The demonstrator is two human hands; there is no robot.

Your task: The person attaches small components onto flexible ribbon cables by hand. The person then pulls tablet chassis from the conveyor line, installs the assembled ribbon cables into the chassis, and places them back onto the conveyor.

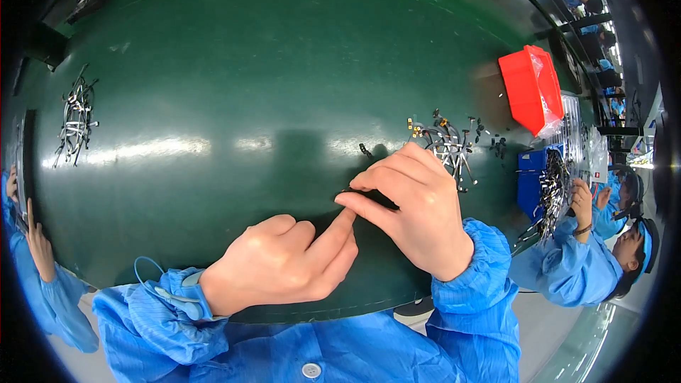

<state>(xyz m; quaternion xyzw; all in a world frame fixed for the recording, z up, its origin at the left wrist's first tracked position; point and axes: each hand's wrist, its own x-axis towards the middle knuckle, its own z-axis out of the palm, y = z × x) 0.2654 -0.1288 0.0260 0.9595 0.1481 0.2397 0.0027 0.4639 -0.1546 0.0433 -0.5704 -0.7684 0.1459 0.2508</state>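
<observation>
My left hand (284, 262) and my right hand (418, 206) meet over the near middle of the green table. The right thumb and forefinger are pinched on a small dark piece (345, 190), too small to make out. My left hand is closed, its forefinger reaching up against the right thumb tip; whatever it grips is hidden. Just beyond the right hand lies a small black part (365, 150). A pile of short cables (448, 143) with grey leads and black ends spreads behind that hand, partly covered by it.
At far left lies another bunch of short cables (76, 119). A red bin (523, 89) with clear plastic stands at right, near small black parts (499, 146). Closer is a blue bin (529, 183) heaped with cables. Co-workers in blue sit at both sides; one person's hand (582, 202) is near that bin.
</observation>
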